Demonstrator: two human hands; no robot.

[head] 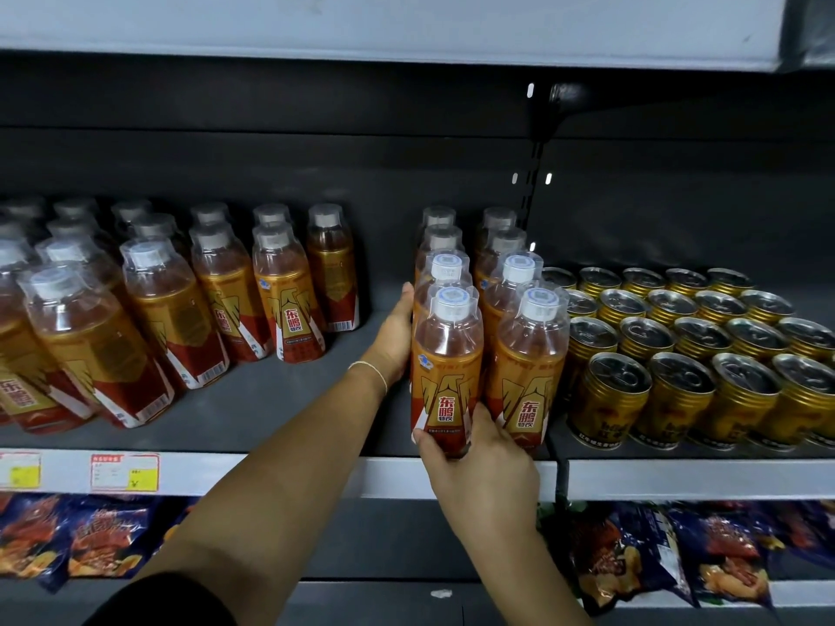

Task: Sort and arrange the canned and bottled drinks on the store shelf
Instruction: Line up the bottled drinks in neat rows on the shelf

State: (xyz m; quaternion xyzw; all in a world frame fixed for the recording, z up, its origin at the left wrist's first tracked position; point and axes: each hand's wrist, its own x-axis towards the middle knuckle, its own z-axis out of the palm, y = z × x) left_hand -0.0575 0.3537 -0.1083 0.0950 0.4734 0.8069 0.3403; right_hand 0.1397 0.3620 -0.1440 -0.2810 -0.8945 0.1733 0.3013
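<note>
**Q:** What fills the left part of the shelf (pixel 280 399)?
**A:** A block of bottles (pixel 149 309) several deep, holding amber drink, with orange-and-red labels and clear overcaps. Some labels face forward, while others show the barcode side. Price tags (pixel 124 472) sit on the shelf's front edge below them, and snack bags (pixel 90 539) lie on the level beneath.

**Q:** What follows toward the middle?
**A:** A bare strip of shelf, then the left grip (pixel 393 336). Its fingers are straight and lie flat against the left flank of a two-row group of bottles (pixel 517 273), closed round nothing. A thin bracelet (pixel 375 370) circles the wrist.

**Q:** Which item is held?
**A:** The front bottle (pixel 445 377) of the group's left row. It stands upright at the shelf's front edge with its label facing out. The right grip (pixel 479 463) holds it at the base, with the thumb curled round the left side and the fingers reaching into the gap beside the neighbouring front bottle.

**Q:** And at the right?
**A:** Gold cans (pixel 677 354) with pull-tab tops stand in rows just beside the bottles, on the adjoining shelf section. A slotted upright (pixel 533 173) rises behind the boundary between the two sections.
</note>
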